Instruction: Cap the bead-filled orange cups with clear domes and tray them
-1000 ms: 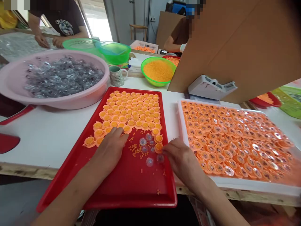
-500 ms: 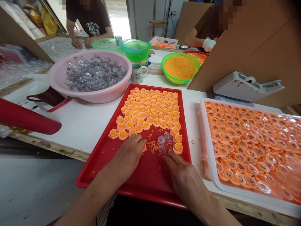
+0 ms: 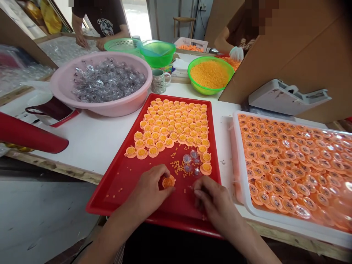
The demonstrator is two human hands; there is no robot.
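1. Left hand (image 3: 150, 186) has its thumb and index finger around a small orange toy teacup (image 3: 168, 182), low over the near half of the tray. Looks like a light grip to me, round the sides with the top left showing.
2. Right hand (image 3: 216, 198) has its fingertips bunched together, just right of that cup with a gap between. Can't tell if there's anything pinched in there.
3. Main relation: the cup sits left of the right fingers, with the left hand nearer since it's on it. It's roundish from above, so no real long axis. The clear plastic domes (image 3: 187, 158) lie just past the right fingertips, away from the person.
4. Beside those domes, loose yellow pellets (image 3: 179, 167) are scattered on the red tray (image 3: 121, 179).
5. Farther up the tray: packed rows of filled orange cups (image 3: 172, 123).
6. Around it on the white surface (image 3: 95, 137): pink basin (image 3: 121, 108) of clear pieces at left, green bowl (image 3: 205, 90) of yellow pellets beyond, white bin (image 3: 239, 176) of orange cups at right.
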